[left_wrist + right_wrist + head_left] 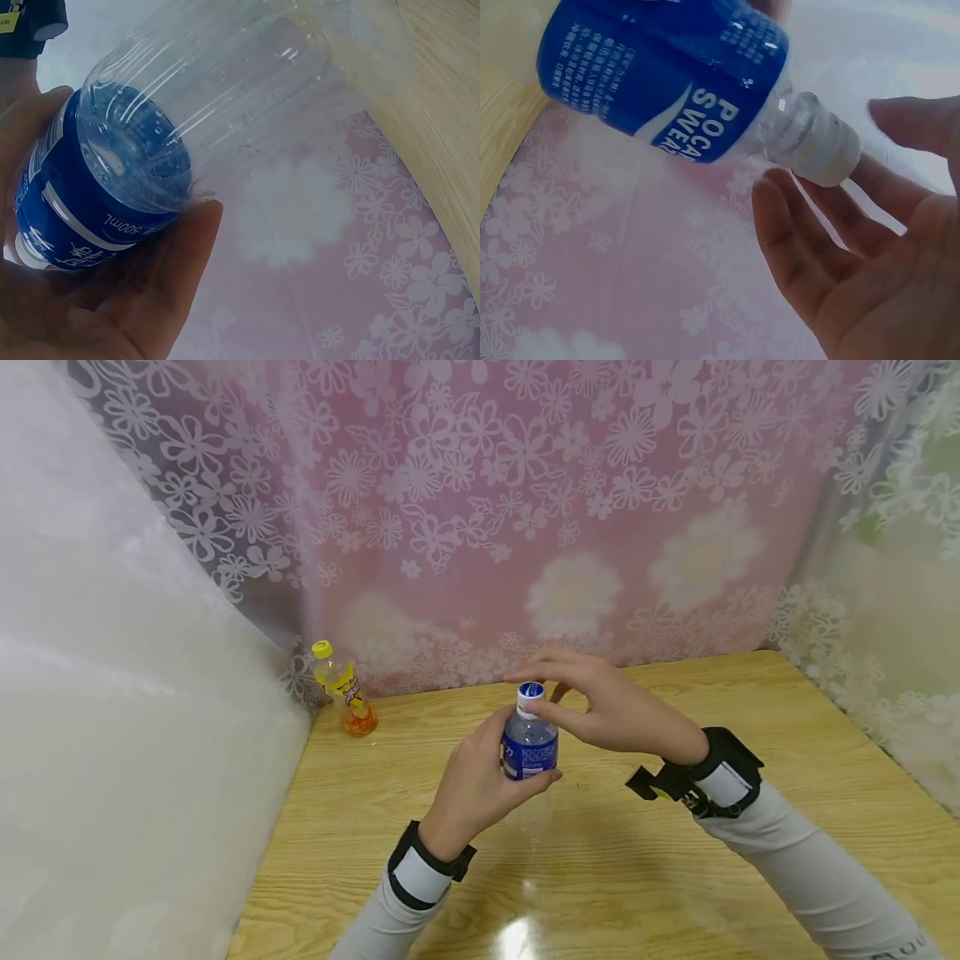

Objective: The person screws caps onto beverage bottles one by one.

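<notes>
- fingers first: the left hand (480,781) has its fingers and thumb curled round the blue-labelled middle of the bottle (529,743); the right hand (600,706) has its fingers relaxed and slightly spread about the cap (531,691), thumb beside the neck; whether they press the cap or only hover at it cannot be told.
- flowered pink curtain (525,510) fills the back, with pale sheeting on the left and right sides.
- wooden table (787,760) lies under both arms, with a glare spot near the front edge.
- grey sleeves with black-and-white wrist straps cover both forearms.
- clear bottle stands upright between the hands, over the middle of the table, its lower part see-through.
- yellow-capped bottle (343,689) stands in the far left corner, well apart from the hands.
- white cap sits on the bottle's neck.
</notes>
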`<control>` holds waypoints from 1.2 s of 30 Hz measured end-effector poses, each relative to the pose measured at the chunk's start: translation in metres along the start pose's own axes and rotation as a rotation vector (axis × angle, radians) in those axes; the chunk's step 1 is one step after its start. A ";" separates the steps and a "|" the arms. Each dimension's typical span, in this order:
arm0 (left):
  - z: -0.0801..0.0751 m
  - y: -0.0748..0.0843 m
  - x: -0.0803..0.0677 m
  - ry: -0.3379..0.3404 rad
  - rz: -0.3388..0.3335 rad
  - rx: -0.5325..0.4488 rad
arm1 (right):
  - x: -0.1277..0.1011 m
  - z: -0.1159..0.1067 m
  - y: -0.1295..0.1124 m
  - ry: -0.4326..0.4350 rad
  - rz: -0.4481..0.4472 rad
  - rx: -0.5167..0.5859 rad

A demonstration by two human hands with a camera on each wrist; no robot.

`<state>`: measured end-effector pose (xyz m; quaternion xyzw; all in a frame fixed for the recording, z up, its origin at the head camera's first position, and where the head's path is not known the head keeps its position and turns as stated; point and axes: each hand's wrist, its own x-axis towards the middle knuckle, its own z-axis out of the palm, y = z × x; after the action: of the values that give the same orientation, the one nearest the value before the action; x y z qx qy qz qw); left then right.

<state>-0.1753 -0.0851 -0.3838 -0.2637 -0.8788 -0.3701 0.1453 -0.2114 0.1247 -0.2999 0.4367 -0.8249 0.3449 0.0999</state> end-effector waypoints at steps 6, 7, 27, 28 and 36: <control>0.000 0.000 -0.001 -0.006 0.008 -0.001 | 0.000 -0.002 0.001 -0.010 -0.027 0.009; 0.000 0.000 -0.001 -0.006 0.008 -0.003 | 0.000 -0.001 0.000 0.002 -0.017 0.003; 0.002 0.001 -0.001 0.009 0.015 0.001 | -0.001 -0.005 0.008 -0.044 0.019 0.103; 0.002 0.001 -0.001 0.008 0.012 0.000 | -0.002 -0.008 0.009 -0.061 -0.010 0.114; 0.002 0.000 -0.002 0.009 0.008 0.016 | -0.002 -0.013 0.012 -0.085 -0.097 0.067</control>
<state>-0.1738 -0.0838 -0.3858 -0.2645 -0.8799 -0.3639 0.1531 -0.2215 0.1389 -0.2964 0.4934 -0.7943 0.3481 0.0668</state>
